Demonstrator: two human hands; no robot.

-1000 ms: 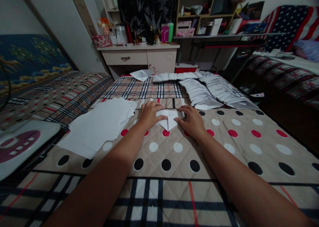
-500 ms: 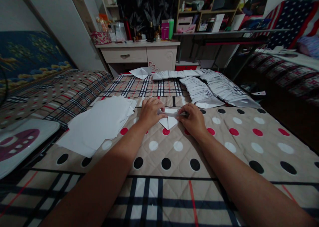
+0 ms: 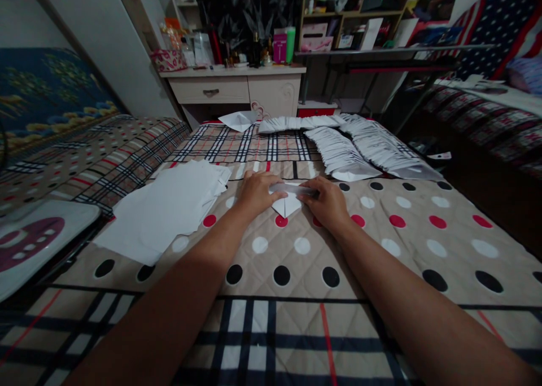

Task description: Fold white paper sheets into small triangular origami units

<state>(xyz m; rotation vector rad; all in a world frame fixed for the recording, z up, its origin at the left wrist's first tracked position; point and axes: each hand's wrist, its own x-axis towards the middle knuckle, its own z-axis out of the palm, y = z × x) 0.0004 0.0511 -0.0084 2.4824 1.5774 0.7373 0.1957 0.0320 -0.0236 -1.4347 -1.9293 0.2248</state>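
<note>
A small sheet of white folded paper (image 3: pixel 287 204) lies on the dotted bedspread, its pointed end facing me. My left hand (image 3: pixel 259 193) pinches its left side between thumb and fingers. On the right side, my right hand (image 3: pixel 324 200) grips the paper in the same way. Between the hands the far edge is raised and folded over toward me as a narrow band. A stack of loose white sheets (image 3: pixel 165 211) lies left of my left hand. Beyond my right hand rest rows of folded white papers (image 3: pixel 339 152), packed closely together.
At the bed's far edge lies a single folded paper (image 3: pixel 238 121) beside another row of folded papers (image 3: pixel 292 124). A white and purple folding table (image 3: pixel 38 239) stands at the left. Behind the bed are a cream dresser (image 3: pixel 231 90) with bottles and a desk (image 3: pixel 381 52) with shelves.
The paper's far edge has come up off the bed and folded over toward me, with both hands gripping it. Both hands stay at nearly the same place; the view has tilted slightly.
</note>
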